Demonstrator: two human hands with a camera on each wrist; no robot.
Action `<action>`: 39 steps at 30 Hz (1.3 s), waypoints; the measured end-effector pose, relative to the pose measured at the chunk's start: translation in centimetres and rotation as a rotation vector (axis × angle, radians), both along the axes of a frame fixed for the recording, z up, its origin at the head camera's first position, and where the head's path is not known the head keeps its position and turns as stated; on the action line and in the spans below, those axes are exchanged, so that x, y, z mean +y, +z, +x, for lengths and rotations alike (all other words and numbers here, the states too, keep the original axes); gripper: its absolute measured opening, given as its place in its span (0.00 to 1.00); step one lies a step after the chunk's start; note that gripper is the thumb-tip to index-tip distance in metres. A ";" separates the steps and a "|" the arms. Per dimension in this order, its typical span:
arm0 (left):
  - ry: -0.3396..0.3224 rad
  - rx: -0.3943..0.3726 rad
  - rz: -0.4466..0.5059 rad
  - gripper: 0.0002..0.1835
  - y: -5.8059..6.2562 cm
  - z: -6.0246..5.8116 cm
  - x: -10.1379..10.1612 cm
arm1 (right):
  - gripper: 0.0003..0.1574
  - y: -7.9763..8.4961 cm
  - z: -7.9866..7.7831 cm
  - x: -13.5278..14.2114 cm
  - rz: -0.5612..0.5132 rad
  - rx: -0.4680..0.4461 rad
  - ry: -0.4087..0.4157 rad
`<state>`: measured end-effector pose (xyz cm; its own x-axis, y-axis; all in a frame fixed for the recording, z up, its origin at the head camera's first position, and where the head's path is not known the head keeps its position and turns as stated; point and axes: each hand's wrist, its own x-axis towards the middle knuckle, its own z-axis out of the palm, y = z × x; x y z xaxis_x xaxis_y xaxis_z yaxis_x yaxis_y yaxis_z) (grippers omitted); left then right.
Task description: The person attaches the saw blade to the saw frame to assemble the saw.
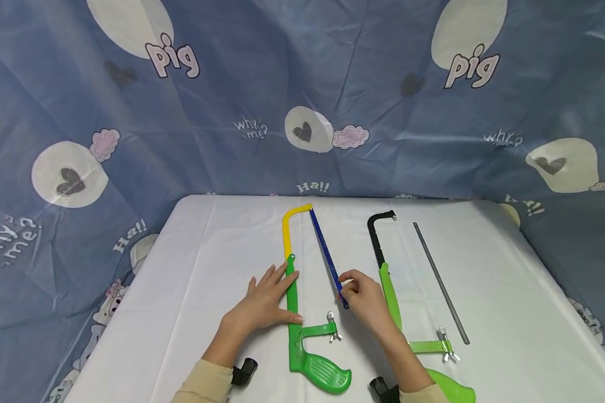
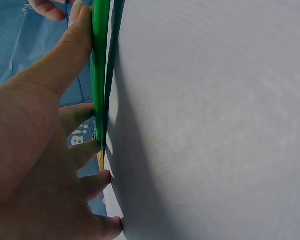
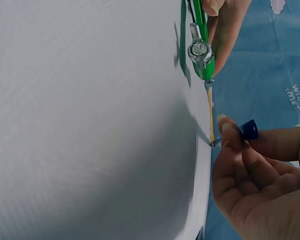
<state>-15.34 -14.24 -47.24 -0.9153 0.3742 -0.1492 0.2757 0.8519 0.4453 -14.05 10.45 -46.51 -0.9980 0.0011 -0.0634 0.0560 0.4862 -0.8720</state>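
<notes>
A hacksaw with a green handle [image 1: 327, 372] and a yellow front arm [image 1: 286, 232] lies on the white-covered table. Across its green bar rests my left hand [image 1: 262, 302], fingers spread, with the thumb on the bar near the handle. My right hand [image 1: 365, 302] pinches a blue hacksaw blade [image 1: 324, 244] near its close end. The blade's far end meets the tip of the yellow arm, and the blade slants out to the right of the frame. In the right wrist view the blade's blue end [image 3: 249, 130] shows between thumb and fingers. A wing-nut clamp [image 1: 331, 328] sits on the lower arm.
To the right lies a second hacksaw with a black front arm [image 1: 376, 240] and a light green bar [image 1: 390, 296], partly under my right forearm. Beside it is a loose grey blade [image 1: 441, 282]. A blue printed cloth [image 1: 262, 162] hangs behind the table [image 1: 222, 240].
</notes>
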 end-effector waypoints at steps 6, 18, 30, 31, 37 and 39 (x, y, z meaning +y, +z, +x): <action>0.001 -0.013 -0.002 0.56 -0.1 0.1 0.0 | 0.16 -0.4 0.3 -0.2 -0.029 -0.017 0.040; -0.018 -0.021 -0.008 0.56 0.3 -0.3 0.0 | 0.17 -0.6 0.4 -0.9 -0.014 -0.019 0.081; -0.029 -0.030 0.007 0.55 0.5 -0.2 0.2 | 0.18 -0.5 0.5 -1.4 0.040 -0.015 0.112; -0.029 -0.034 0.008 0.55 0.5 -0.2 0.3 | 0.18 -0.5 0.5 -1.4 0.041 -0.015 0.114; -0.016 -0.042 -0.014 0.56 0.6 -0.3 0.0 | 0.19 -0.4 0.4 -1.6 0.051 -0.014 0.138; -0.016 -0.043 -0.018 0.56 0.6 -0.3 -0.1 | 0.19 -0.5 0.4 -1.8 0.061 -0.017 0.141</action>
<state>-15.64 -14.36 -46.60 -0.9015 0.3860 -0.1956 0.2704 0.8555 0.4416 -13.70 8.67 -46.99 -0.9873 -0.1342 -0.0845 -0.0018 0.5420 -0.8404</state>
